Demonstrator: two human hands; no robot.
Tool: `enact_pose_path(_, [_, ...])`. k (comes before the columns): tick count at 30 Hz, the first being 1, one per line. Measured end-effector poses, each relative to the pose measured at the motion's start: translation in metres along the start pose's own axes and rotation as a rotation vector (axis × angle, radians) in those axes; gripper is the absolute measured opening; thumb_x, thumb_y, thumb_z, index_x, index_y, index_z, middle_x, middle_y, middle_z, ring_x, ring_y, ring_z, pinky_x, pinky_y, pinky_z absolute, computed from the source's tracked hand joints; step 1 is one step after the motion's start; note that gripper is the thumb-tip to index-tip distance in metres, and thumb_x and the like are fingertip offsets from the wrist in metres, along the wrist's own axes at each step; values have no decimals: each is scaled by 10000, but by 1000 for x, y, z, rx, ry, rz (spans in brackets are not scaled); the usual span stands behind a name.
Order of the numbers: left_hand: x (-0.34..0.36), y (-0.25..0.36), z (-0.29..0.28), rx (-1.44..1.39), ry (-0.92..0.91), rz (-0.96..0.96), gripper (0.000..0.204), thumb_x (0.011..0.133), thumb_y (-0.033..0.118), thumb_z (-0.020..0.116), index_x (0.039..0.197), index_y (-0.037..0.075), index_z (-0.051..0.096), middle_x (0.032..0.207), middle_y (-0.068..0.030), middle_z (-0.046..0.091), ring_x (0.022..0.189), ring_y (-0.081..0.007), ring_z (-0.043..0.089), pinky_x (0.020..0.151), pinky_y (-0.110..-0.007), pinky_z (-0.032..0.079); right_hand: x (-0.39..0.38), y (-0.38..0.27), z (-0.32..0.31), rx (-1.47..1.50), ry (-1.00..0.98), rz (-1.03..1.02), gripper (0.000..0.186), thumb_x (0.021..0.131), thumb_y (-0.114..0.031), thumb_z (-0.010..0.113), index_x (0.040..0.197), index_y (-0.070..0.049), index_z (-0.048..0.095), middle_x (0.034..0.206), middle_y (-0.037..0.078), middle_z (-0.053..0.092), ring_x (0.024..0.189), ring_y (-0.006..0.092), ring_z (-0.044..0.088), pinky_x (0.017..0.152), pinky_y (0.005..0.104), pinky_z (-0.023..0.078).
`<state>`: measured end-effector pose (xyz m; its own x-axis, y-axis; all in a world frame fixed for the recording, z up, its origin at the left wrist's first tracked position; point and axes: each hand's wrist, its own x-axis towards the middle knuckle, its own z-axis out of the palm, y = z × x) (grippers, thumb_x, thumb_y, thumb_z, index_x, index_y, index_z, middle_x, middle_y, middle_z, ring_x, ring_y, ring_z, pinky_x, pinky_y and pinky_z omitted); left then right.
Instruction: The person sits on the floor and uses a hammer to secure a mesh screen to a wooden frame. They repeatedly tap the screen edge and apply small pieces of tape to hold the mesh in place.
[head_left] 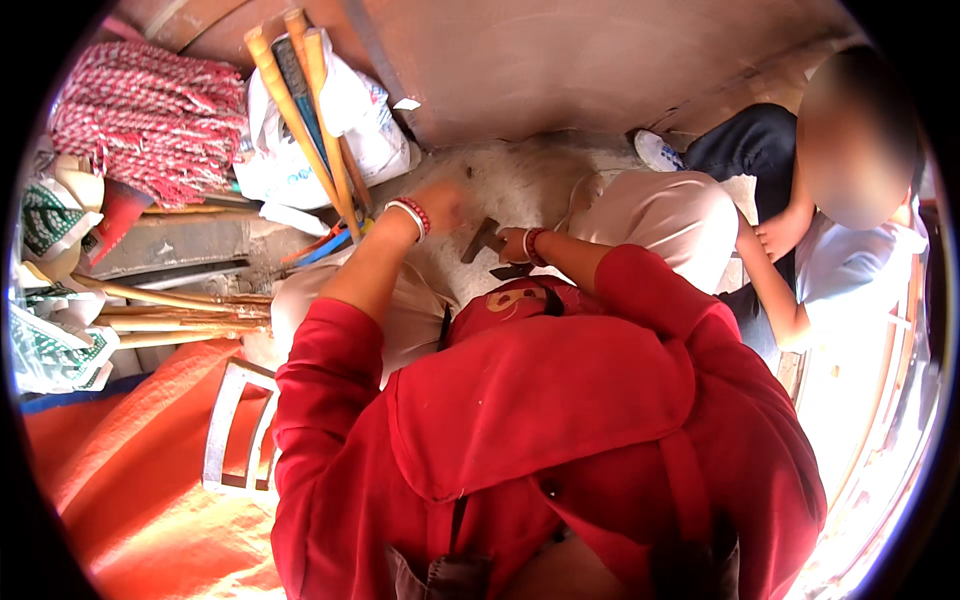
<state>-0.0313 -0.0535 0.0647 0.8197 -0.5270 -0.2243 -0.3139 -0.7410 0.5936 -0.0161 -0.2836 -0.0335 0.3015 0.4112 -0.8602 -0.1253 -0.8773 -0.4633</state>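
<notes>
Floor (525, 180): grey-brown, rough, scuffed, dusty, meets a brown wall at the back. Back left, a white plastic bag (380, 130) sits on it, with upright poles (300, 130) slanting in front, lower ends down by some blue and orange pieces (318, 248). Far left, a dark flat strip (190, 272) lies low; nearer, a bundle of wooden sticks (190, 322), roughly side by side. Near left, wrinkled orange tarp (140, 500) spread out; what's under it is hidden. Back right, a shoe (657, 150) rests near the wall.
</notes>
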Motion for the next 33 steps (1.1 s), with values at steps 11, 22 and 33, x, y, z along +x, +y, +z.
enact_pose_path(11, [-6,-117,57,56,82,-470,300,784,268,642,996,56,655,919,-181,674,891,-354,636,807,-409,500,-12,-7,10,-509,248,-314,356,705,-128,587,1053,-91,653,1083,177,641,1013,343,610,871,409,486])
enact_pose_path(22, [78,-210,42,-855,670,-805,564,766,432,692,1086,-21,592,898,-135,688,801,-259,659,774,-397,513,2,4,1,-495,238,-326,361,676,-187,626,1021,-87,665,990,179,668,971,359,629,840,447,505])
enact_pose_path(33, [88,-249,61,-87,850,-1056,551,695,457,752,914,-42,673,883,-211,690,807,-350,676,758,-425,535,-15,-27,-5,-502,161,-272,295,715,-161,592,978,-67,688,970,177,676,969,346,637,831,435,510])
